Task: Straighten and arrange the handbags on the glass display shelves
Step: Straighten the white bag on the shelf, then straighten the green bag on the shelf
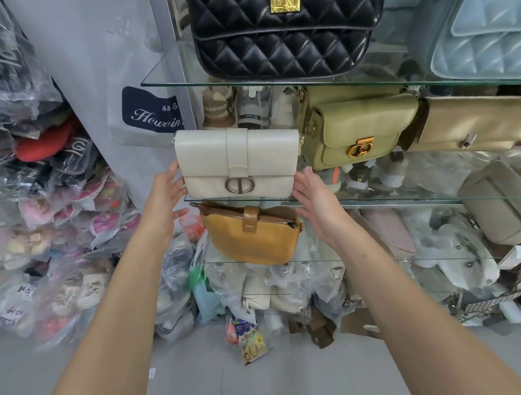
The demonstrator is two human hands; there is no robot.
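Flanking the white flap handbag (239, 162), my left hand (165, 191) and right hand (316, 200) are spread flat, fingers straight, gripping nothing. It stands upright on the middle glass shelf (404, 199), olive handbag (355, 132) at its three o'clock, tan handbag (252, 240) at six.

Wall (89, 55): plain pale grey, evenly lit, no hard shadows. Floor (187, 382): light grey tiles, joints faint. Shelving: 3 glass shelves (404, 200) stacked, carried at the left end by a silver metal upright (167, 36). Left of it, clear plastic sacks (43, 223) of bright soft goods are heaped against the wall. Under the lowest shelf, more bagged stock (258, 291) sits on the floor; 1 snack packet (254, 347) lies in front.
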